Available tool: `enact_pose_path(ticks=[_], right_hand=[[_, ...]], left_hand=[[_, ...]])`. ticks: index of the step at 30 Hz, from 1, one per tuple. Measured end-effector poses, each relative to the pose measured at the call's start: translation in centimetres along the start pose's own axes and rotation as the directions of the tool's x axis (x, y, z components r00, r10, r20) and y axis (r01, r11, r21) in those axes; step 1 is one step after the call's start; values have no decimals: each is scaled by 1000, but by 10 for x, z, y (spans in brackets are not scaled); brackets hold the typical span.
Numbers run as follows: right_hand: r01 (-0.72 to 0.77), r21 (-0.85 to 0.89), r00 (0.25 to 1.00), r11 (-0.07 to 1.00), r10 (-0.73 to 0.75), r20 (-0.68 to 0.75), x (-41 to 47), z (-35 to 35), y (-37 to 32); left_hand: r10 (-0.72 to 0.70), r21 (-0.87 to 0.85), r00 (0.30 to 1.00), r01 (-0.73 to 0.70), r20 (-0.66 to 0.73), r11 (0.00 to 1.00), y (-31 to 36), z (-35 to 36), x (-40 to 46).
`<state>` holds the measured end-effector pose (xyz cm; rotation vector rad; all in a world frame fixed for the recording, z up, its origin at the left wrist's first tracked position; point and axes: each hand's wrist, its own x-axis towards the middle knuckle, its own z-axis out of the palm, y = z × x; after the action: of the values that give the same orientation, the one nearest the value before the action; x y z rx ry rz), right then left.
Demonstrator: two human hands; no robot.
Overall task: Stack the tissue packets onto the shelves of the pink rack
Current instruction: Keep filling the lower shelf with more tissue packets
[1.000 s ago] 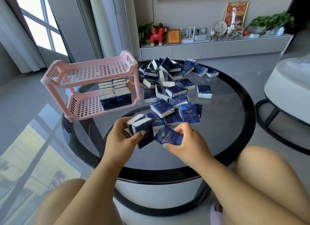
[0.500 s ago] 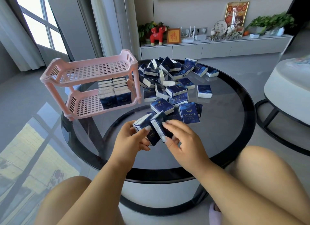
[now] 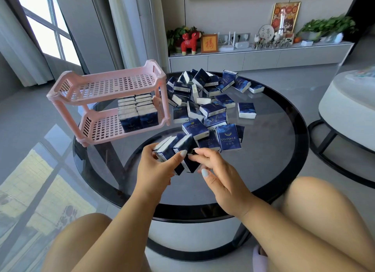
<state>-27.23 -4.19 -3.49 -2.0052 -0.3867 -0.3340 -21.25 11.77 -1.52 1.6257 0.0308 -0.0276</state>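
My left hand (image 3: pixel 157 166) grips a small bundle of dark blue tissue packets (image 3: pixel 174 148) side by side above the near part of the round glass table (image 3: pixel 263 160). My right hand (image 3: pixel 215 170) touches the rightmost packet of that bundle with its fingertips, the fingers loosely bent. A pink two-shelf rack (image 3: pixel 109 95) stands at the table's left. Two rows of packets (image 3: pixel 138 113) fill the right part of its lower shelf; the top shelf holds nothing. Several loose packets (image 3: pixel 211 101) lie heaped across the table's middle and far side.
A white round stool (image 3: pixel 349 109) with a black frame stands at the right. A low TV cabinet (image 3: pixel 259 56) with ornaments and plants runs along the far wall. My knees sit below the table's near edge.
My right hand brought its packet to the left and set it against the bundle in my left hand; its grip on that packet has loosened to a fingertip touch.
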Motion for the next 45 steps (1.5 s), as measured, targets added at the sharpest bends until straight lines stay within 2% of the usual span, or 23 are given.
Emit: enact_pose_path(ticks=[3, 6, 8, 9, 12, 14, 17, 19, 25, 28, 38, 45], right_hand=[[11, 14, 1000, 1000, -11, 3, -1, 0, 0], [16, -114, 987, 993, -34, -159, 0, 1, 2], [-55, -232, 965, 971, -8, -263, 3, 2, 7], [-120, -239, 965, 963, 56, -258, 5, 2, 8], [-298, -152, 954, 942, 287, -89, 9, -1, 5], [-323, -111, 947, 940, 320, -38, 8, -2, 7], [-354, 120, 935, 927, 352, 43, 7, -4, 4], [-357, 185, 934, 916, 349, 79, 5, -7, 2], [-337, 206, 941, 918, 327, 83, 4, -9, -1], [-359, 206, 931, 910, 333, 152, 5, -6, 1], [-371, 91, 908, 924, 341, 243, 7, -8, -10], [-318, 87, 927, 944, 291, 237, 9, -7, -14]], left_hand=[[50, 80, 998, -46, -50, 996, -1, 2, 2], [89, 142, 996, -85, -22, 986, -1, 4, 0], [113, 168, 993, -119, 42, 979, 0, 7, -3], [124, 167, 989, -135, 74, 977, 0, 8, -5], [144, 175, 978, -170, 151, 970, -2, 10, -6], [152, 177, 970, -186, 192, 966, -4, 9, -7], [182, 174, 956, -225, 231, 959, -3, 8, -7], [206, 190, 946, -257, 251, 948, -2, 8, -8], [249, 240, 920, -326, 302, 914, -1, 5, -4], [231, 290, 906, -341, 354, 894, -4, 1, -2], [191, 380, 922, -319, 338, 868, -6, -4, 1], [158, 419, 934, -289, 320, 861, -6, -23, 5]])
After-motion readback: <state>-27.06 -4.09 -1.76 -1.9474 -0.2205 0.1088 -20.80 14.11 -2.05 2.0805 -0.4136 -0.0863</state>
